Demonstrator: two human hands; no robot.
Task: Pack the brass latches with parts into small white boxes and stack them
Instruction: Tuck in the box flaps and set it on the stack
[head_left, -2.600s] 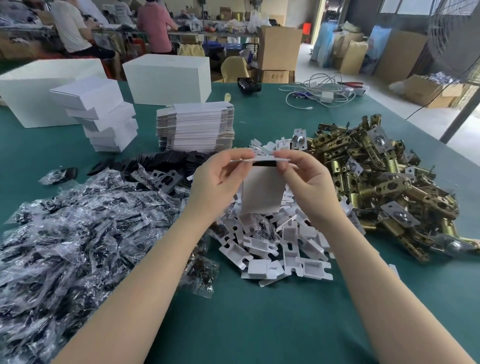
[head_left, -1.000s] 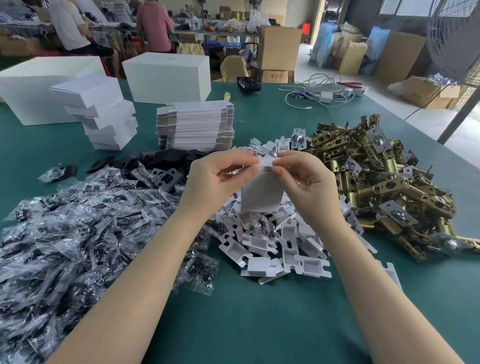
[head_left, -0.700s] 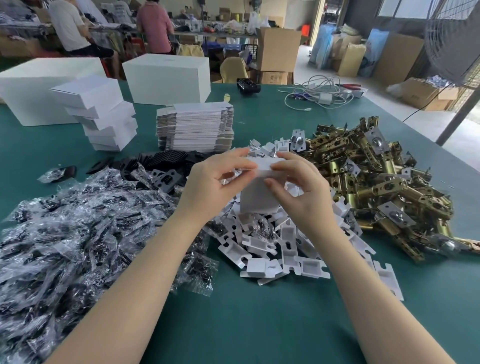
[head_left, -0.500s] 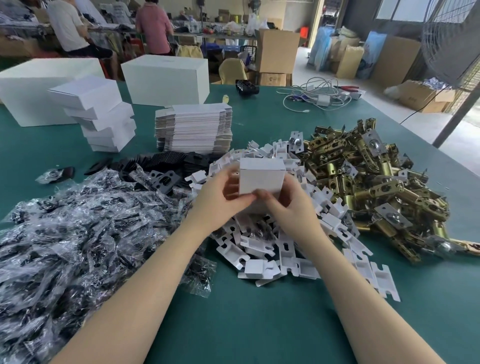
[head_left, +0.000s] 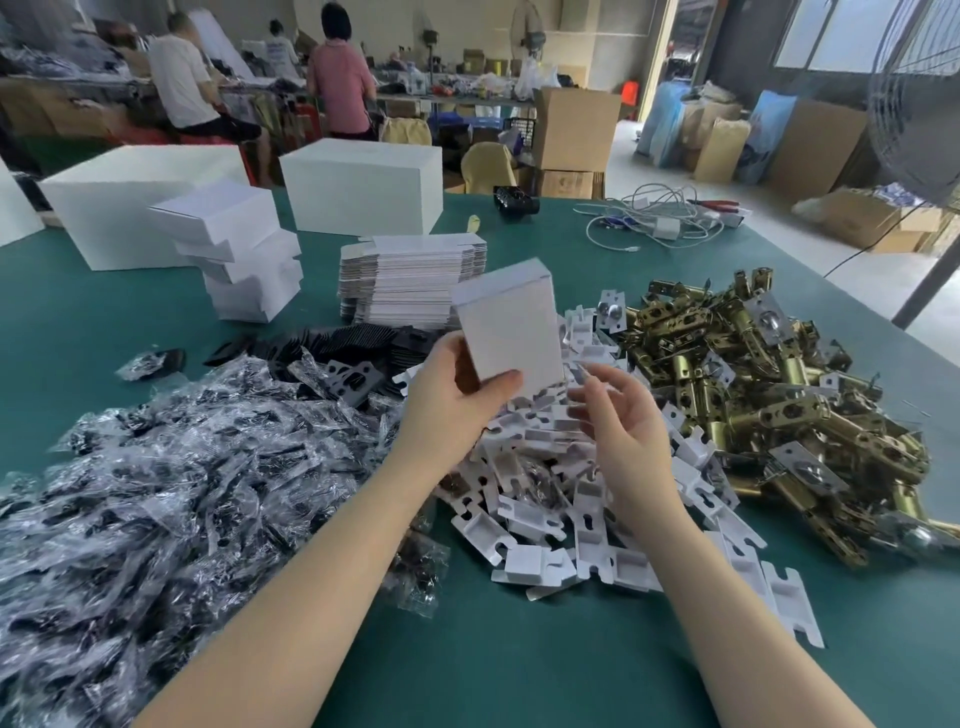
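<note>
I am gripping a closed small white box (head_left: 506, 327) by its lower end in my left hand (head_left: 457, 400); my right hand (head_left: 618, 415) is hovering empty, fingers spread, just beside it. Held so low, the box may be tipping toward the brass latches (head_left: 769, 405) piled to my right.

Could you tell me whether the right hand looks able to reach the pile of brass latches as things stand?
Probably yes: the right hand is open and empty, and the brass latches lie just to its right with nothing between them.

no text, label or number is legible on anything here.
</note>
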